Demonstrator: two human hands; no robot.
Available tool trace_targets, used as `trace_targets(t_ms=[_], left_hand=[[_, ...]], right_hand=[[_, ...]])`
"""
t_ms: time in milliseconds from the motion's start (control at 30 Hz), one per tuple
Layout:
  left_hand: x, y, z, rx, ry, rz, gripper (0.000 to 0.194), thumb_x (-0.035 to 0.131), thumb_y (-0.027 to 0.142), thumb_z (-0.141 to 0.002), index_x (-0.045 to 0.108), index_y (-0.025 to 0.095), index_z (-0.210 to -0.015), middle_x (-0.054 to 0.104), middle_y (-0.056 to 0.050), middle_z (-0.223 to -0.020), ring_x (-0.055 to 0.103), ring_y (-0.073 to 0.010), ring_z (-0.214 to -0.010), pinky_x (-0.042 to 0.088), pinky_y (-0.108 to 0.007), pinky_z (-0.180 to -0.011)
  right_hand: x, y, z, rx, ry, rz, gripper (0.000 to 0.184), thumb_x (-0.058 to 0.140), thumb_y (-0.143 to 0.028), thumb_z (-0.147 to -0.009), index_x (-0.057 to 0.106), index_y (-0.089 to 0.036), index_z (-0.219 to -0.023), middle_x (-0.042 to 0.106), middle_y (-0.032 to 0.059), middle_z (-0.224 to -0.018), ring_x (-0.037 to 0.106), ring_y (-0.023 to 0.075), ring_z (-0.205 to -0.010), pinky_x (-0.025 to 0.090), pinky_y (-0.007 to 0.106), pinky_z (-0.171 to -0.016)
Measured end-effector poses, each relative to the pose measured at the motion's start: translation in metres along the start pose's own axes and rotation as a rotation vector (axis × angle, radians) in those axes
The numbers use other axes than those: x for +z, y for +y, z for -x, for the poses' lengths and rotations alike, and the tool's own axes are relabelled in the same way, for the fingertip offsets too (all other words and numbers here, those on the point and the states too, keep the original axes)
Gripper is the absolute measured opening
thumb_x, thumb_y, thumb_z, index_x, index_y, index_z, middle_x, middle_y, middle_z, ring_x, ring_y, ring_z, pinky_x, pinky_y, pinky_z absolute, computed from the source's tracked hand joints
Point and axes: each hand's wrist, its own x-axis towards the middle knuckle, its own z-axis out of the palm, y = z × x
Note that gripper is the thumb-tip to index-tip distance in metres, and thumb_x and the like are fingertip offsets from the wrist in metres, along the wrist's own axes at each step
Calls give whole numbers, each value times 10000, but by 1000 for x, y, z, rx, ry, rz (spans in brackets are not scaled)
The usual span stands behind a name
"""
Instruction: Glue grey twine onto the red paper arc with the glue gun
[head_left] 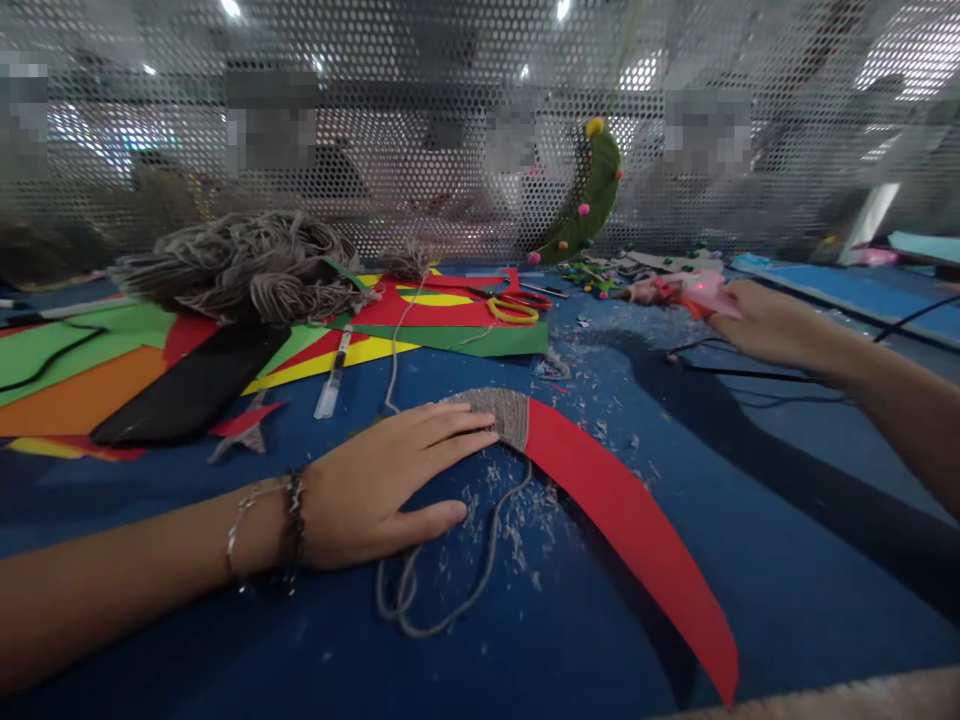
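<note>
My left hand (pixel 375 480) lies flat, fingers stretched out, over the grey yarn wrapping (pixel 506 412) at one end of a red paper crescent (pixel 622 510). The rest of the crescent is bare red and curves toward the near edge. A loose strand of grey yarn (pixel 491 560) loops from the wrapped part onto the table below my thumb. Off to the right, my right hand (pixel 780 325) is closed around a pink glue gun (pixel 709 290) with a small red light, its nozzle pointing left. My palm partly hides its handle.
A big heap of grey yarn (pixel 247 265), coloured paper (pixel 97 360) and a black phone (pixel 195 385) lie at left. Behind are yellow-handled scissors (pixel 514 310) and a utility knife (pixel 334 375). A green decorated crescent (pixel 600 190) hangs before the perforated metal screen (pixel 420 130). Black cords (pixel 757 374) lie right.
</note>
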Motion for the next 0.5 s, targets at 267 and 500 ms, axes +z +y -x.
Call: trace_targets(t_ms=[267, 500], left_hand=[[0, 0, -3, 4, -3, -6, 466, 396, 362, -932, 365, 223, -1376, 382, -40, -1451, 345, -231, -1331, 259, -415, -1135], [2, -2, -3, -12, -1, 24, 467, 413, 368, -920, 381, 245, -1369, 392, -41, -1443, 344, -248, -1330, 262, -436, -1128]], right_hand=[[-8, -66, 34, -212, -229, -104, 359, 443, -570, -716, 404, -214, -746, 576, 90, -787, 489, 185, -659, 374, 328, -625], [8, -68, 42, -379, -240, -239, 448, 481, -648, -707, 559, -240, -873, 647, 99, -903, 583, 273, -791, 440, 376, -693]])
